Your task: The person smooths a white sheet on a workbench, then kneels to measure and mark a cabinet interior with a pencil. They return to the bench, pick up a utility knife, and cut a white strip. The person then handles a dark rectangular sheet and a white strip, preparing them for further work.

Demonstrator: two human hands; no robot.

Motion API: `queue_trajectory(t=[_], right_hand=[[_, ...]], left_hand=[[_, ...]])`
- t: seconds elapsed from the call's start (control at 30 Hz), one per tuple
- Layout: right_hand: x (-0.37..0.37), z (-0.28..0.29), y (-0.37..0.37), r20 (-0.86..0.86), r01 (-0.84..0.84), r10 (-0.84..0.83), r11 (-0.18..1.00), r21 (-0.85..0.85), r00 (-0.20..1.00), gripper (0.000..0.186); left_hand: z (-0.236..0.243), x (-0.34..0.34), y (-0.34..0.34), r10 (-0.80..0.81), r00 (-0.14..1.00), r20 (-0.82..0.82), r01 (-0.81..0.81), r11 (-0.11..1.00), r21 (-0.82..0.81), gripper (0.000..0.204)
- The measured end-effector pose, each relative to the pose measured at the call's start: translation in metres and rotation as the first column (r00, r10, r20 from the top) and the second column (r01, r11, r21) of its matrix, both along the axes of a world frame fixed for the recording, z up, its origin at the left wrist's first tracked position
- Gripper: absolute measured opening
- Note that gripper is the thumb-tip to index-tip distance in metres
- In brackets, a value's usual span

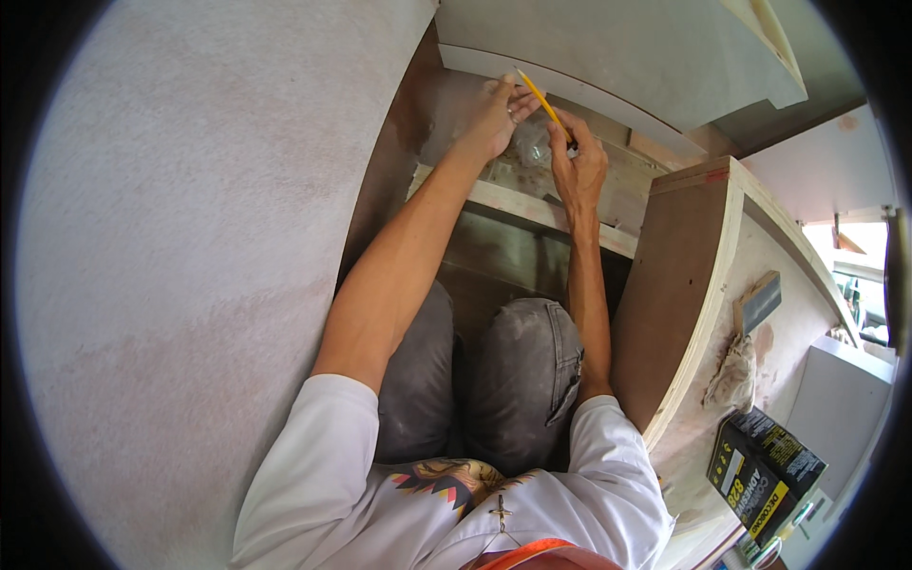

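Note:
My right hand (578, 161) grips a yellow pencil (540, 100), angled up-left with its point high. My left hand (501, 119) is raised beside the pencil's point, thumb and index finger drawn together and other fingers partly bent; whether anything is in that pinch is hard to make out. Both hands are over a wooden recess (508, 195) with a pale front rail, beneath a pale upper panel (617, 47). A crumpled clear plastic bag (530, 142) lies behind the hands.
A large pale panel (180, 237) stands at my left. At right is a plywood cabinet side (674, 275), with a block (757, 302), a rag (731, 370), a black-and-yellow box (760, 475) and a white box (838, 408) beside it. My bent knees are below the recess.

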State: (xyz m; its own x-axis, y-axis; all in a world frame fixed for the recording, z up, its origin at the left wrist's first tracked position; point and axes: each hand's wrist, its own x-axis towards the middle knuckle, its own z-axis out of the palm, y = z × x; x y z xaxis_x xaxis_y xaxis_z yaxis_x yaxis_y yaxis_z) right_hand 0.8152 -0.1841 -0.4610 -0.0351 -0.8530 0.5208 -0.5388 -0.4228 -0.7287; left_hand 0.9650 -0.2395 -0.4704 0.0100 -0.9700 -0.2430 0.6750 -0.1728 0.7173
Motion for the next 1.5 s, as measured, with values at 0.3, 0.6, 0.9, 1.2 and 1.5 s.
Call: queue_trajectory(t=[0.3, 0.6, 0.9, 1.2, 1.5], right_hand=[[0.004, -0.001, 0.003, 0.111, -0.028, 0.013, 0.990, 0.137, 0.994, 0.020], [0.001, -0.014, -0.002, 0.004, -0.013, 0.013, 1.000, -0.011, 1.000, 0.024], [0.001, -0.021, 0.004, 0.264, -0.054, 0.009, 0.985, 0.163, 0.964, 0.024], [-0.030, 0.007, 0.003, 0.425, 0.050, -0.098, 0.991, 0.122, 0.900, 0.021], [-0.039, 0.043, -0.007, 0.165, 0.097, -0.143, 0.961, 0.258, 0.976, 0.044]], left_hand=[[-0.002, -0.001, -0.003, 0.007, 1.000, 0.003, -0.007, 0.999, -0.039, 0.026], [-0.001, 0.002, -0.003, 0.007, 0.999, 0.043, -0.007, 1.000, -0.014, 0.028], [-0.003, 0.002, -0.003, 0.036, 0.997, 0.073, -0.037, 0.999, 0.014, 0.029], [-0.018, 0.016, 0.006, -0.095, 0.989, -0.112, 0.089, 0.994, -0.058, 0.026], [-0.010, 0.017, 0.024, -0.334, 0.931, -0.148, 0.316, 0.939, -0.133, 0.013]])
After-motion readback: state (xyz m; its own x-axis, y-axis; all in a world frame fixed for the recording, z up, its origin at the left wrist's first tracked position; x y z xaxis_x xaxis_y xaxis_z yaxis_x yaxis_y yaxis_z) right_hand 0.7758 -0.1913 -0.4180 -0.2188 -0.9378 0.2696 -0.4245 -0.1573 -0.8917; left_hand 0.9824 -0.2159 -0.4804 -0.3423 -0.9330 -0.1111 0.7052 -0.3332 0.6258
